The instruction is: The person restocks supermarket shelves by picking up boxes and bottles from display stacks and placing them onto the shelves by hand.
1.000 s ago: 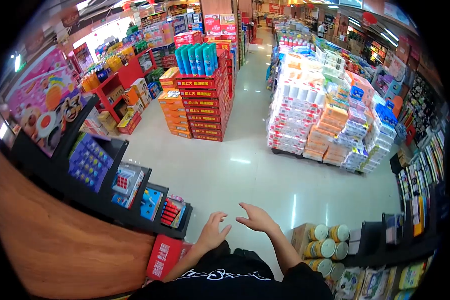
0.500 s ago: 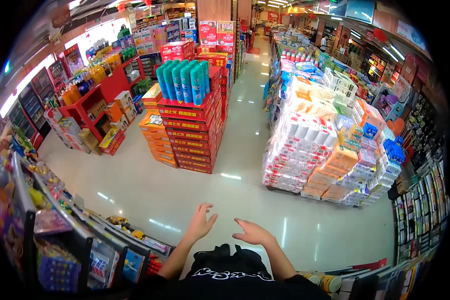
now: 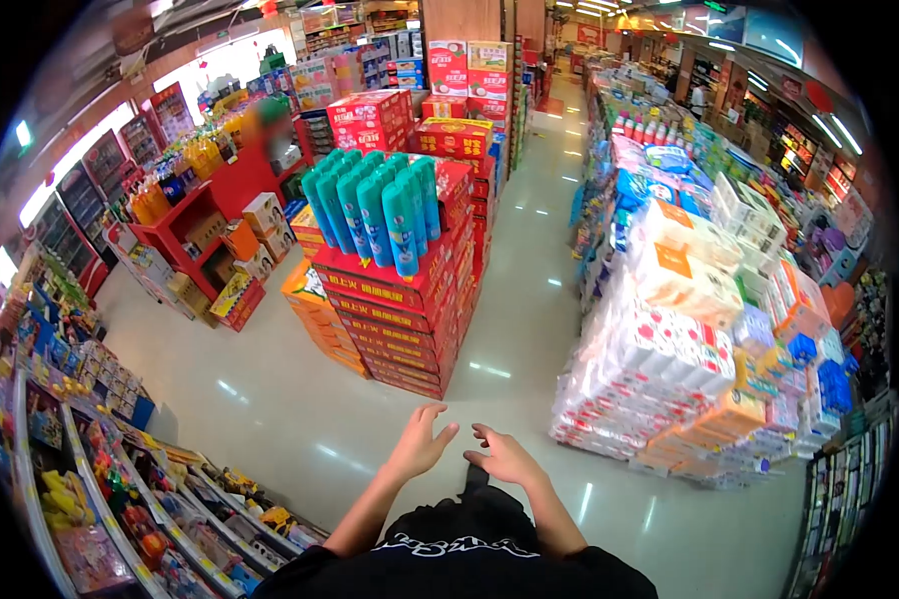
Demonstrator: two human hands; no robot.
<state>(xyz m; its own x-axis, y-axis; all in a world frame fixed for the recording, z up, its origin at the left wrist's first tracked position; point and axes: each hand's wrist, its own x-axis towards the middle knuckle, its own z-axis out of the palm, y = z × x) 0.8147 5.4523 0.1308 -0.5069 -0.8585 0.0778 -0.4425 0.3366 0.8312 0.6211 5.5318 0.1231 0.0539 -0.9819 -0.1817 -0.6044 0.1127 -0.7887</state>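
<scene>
My left hand (image 3: 420,442) is held out in front of my body, its fingers apart and nothing in it. Close beside it, my right hand (image 3: 502,454) is also open, with fingers spread and a bare gap between the two hands. Ahead of them stands a stack of red cartons (image 3: 400,339). On top of that stack are several teal spray cans (image 3: 378,212), standing upright in rows. Neither hand touches the cartons or the cans.
Wrapped tissue packs (image 3: 659,349) are piled high on the right. A pale tiled aisle (image 3: 524,290) runs between this pile and the cartons. Shelves of toys (image 3: 160,499) curve along the left, and a red display shelf (image 3: 185,215) with bottles stands behind.
The carton stack and tissue pile appear nearer and larger, shifted right and lower in view. My hands have come closer together, both still open.
</scene>
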